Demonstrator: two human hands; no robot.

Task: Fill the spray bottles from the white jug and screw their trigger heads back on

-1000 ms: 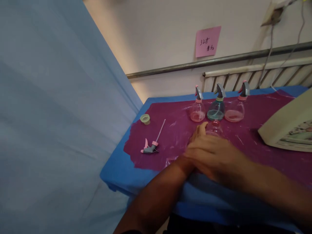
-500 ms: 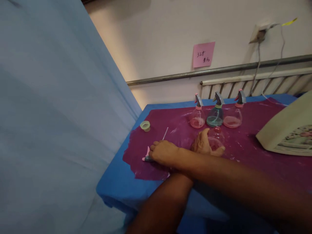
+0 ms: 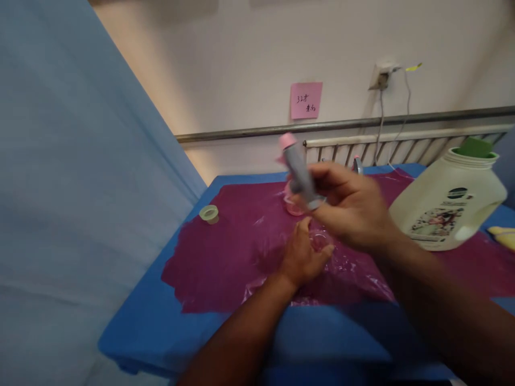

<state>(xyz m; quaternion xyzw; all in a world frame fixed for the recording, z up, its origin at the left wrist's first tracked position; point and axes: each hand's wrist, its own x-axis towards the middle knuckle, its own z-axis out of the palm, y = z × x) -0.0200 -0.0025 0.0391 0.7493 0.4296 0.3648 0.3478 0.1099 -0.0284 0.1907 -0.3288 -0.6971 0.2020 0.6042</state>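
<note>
Raised above the table, my right hand (image 3: 354, 206) grips a grey and pink spray trigger head (image 3: 300, 170), slightly smeared by motion. Below it, my left hand (image 3: 303, 257) curls its fingers and thumb around a clear spray bottle (image 3: 321, 239), whose upper part is partly hidden by my right hand. Behind the trigger head shows part of a pink-tinted spray bottle (image 3: 293, 206). Another grey spray top (image 3: 357, 164) peeks out past my right hand, its bottle hidden.
A large pale-green jug (image 3: 446, 198) with a green piece in its mouth stands to the right. The small pale-green cup (image 3: 208, 214) sits on the purple sheet (image 3: 225, 257) at left. A blue curtain (image 3: 80, 187) hangs along the left; something yellow (image 3: 502, 236) lies far right.
My right hand has lifted the trigger head from the sheet, up and rightward over the bottle. My arms are no longer crossed. The whole view has shifted right, bringing more of the jug in.
</note>
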